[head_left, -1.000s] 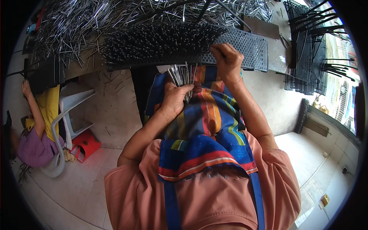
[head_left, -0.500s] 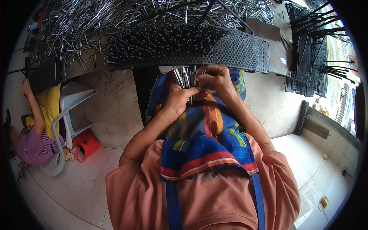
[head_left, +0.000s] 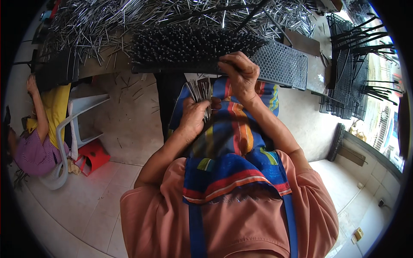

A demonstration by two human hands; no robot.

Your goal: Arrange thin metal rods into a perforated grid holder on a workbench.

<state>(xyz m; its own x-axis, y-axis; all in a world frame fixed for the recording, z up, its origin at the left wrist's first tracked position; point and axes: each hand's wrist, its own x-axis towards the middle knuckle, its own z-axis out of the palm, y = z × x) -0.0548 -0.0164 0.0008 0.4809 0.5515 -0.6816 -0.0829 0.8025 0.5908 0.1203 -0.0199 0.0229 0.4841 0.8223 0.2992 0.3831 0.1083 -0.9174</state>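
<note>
In my left hand (head_left: pixel 193 115) is an upright bundle of thin metal rods (head_left: pixel 200 89), gripped above my lap. My right hand (head_left: pixel 243 76) is raised at the front edge of a black perforated plate (head_left: pixel 285 63), its fingers pinched together. Whatever sits between those fingertips is too small to make out. Many dark rods (head_left: pixel 185 46) stand upright in the plate's holes over its left and middle part. Bare holes show at its right end. A striped cloth apron (head_left: pixel 241 129) covers my lap.
Loose metal rods (head_left: pixel 103 26) lie heaped across the bench behind the plate. Black mesh racks (head_left: pixel 344 64) with long dark prongs stand at the right. On the left sits another person (head_left: pixel 38 150) on a pale plastic chair (head_left: pixel 64 172), near a red box (head_left: pixel 94 158).
My right hand has moved away from the bundle, up and forward to the plate. My left hand has shifted slightly left and still grips the rods.
</note>
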